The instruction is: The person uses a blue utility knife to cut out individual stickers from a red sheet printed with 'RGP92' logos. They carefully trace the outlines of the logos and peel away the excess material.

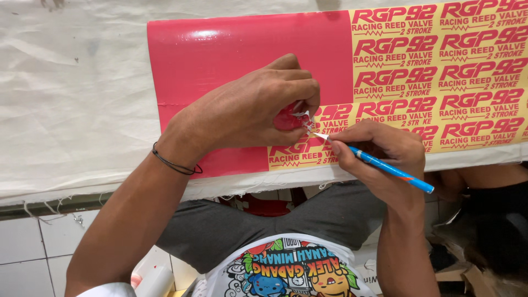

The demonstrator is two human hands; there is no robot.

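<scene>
At the centre of the frame a crumpled wad of peeled red vinyl film (286, 118) is pinched between the thumb and curled fingers of the left hand (258, 107), which rests on the glossy red and yellow printed sticker sheet (220, 60). Just right of it, the right hand (385, 157) grips a slim blue craft knife (385, 165) like a pen, fingers clenched around the barrel, its blade tip touching the sheet beside the wad. The sheet lies on a white cloth-covered table (71, 104); its right end is cut off by the frame, and the wad is mostly hidden by the fingers.
</scene>
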